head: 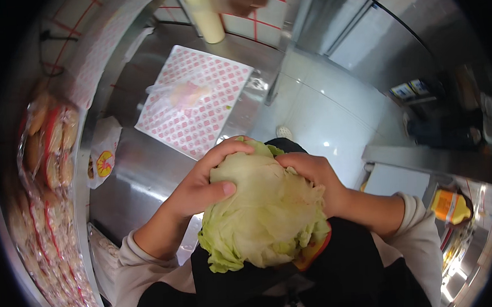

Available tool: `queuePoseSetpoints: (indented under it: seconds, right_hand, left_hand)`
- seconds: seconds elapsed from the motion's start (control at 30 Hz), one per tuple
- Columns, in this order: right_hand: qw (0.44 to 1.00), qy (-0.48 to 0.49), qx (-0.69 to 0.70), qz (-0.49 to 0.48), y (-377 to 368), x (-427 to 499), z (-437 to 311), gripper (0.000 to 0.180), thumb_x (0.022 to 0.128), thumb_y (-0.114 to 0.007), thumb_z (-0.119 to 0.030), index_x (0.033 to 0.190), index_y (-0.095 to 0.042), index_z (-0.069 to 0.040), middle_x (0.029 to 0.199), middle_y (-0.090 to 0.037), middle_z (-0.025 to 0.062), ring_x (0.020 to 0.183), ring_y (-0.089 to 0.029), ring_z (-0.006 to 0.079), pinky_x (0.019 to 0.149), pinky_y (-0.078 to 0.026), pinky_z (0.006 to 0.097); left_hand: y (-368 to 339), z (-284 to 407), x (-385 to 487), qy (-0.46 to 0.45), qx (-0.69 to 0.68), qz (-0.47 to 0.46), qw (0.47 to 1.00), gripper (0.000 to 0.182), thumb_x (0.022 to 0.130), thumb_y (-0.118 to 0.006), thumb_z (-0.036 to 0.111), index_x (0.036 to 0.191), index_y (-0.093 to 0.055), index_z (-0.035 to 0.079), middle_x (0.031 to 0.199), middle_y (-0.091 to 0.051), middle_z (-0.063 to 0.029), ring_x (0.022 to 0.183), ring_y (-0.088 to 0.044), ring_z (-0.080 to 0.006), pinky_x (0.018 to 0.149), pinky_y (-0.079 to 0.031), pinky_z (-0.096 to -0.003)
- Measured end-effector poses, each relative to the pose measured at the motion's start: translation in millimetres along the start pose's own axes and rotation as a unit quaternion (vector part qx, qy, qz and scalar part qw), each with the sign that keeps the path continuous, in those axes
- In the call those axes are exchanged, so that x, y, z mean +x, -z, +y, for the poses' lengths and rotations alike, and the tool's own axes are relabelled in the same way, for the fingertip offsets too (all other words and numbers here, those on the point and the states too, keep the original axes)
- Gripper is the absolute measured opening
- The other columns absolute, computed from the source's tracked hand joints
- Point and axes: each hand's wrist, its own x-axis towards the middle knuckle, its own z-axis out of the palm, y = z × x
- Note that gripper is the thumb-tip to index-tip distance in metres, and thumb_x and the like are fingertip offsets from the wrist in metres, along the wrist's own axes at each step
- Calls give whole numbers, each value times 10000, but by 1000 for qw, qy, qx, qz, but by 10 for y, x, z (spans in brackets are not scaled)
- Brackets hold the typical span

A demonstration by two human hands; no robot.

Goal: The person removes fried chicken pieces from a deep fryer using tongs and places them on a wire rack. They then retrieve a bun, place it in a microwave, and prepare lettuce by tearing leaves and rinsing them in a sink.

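Note:
A pale green head of lettuce (265, 211) is held up close in front of my chest, over my dark apron. My left hand (209, 176) grips its left side, with the thumb pressed on the outer leaf. Around the upper right side curl the fingers of my right hand (314, 175); some of them are hidden behind the leaves. Beyond the lettuce, a patterned red-and-white paper sheet (211, 126) lies on the steel counter (146, 167). On the sheet is a crumpled clear plastic wrapper (184, 94) with something pinkish inside or beneath it, too blurred to name.
Bagged bread buns (60, 150) fill a shelf on the left. A plastic bag (104, 154) lies on the counter, and a squeeze bottle (205, 18) of pale sauce stands at the back. Tiled floor (322, 103) stretches right, towards a white board (397, 180) and a yellow package (451, 207).

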Motion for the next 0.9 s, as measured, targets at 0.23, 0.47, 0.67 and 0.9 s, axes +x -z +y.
queuePoseSetpoints:
  seconds: [0.23, 0.47, 0.67, 0.9]
  right_hand:
    - [979, -53, 192, -33, 104, -273, 158, 349, 724, -670, -48, 1062, -593, -7, 986, -604, 65, 903, -572, 130, 797, -461, 264]
    - [973, -75, 203, -75, 194, -495, 411, 272, 760, -682, -129, 994, -618, -6, 950, -609, 50, 821, -563, 109, 719, -468, 258]
    - [962, 71, 263, -30, 336, -1099, 662, 353, 760, -690, -111, 1085, -578, -33, 1010, -605, 58, 909, -570, 119, 785, -479, 276]
    - [717, 22, 697, 24, 334, -2294, 946, 346, 750, -635, -249, 1016, -527, -57, 957, -586, 95, 873, -581, 199, 735, -496, 336]
  left_hand:
    - [-68, -102, 109, 38, 5, -86, 996, 568, 742, -644, 272, 1233, -473, 45, 1344, -335, -134, 1211, -384, -245, 997, -309, -350]
    - [-345, -188, 228, 32, 39, -124, 991, 571, 745, -641, 290, 1230, -476, 36, 1351, -325, -149, 1215, -391, -260, 993, -325, -359]
    - [-869, -408, 356, 53, 55, -130, 989, 559, 756, -636, 304, 1213, -479, 25, 1354, -318, -175, 1219, -391, -283, 995, -330, -368]
    - [-2049, -993, 505, 11, 16, -193, 981, 519, 740, -646, 288, 1171, -497, 39, 1357, -309, -194, 1200, -406, -338, 989, -342, -418]
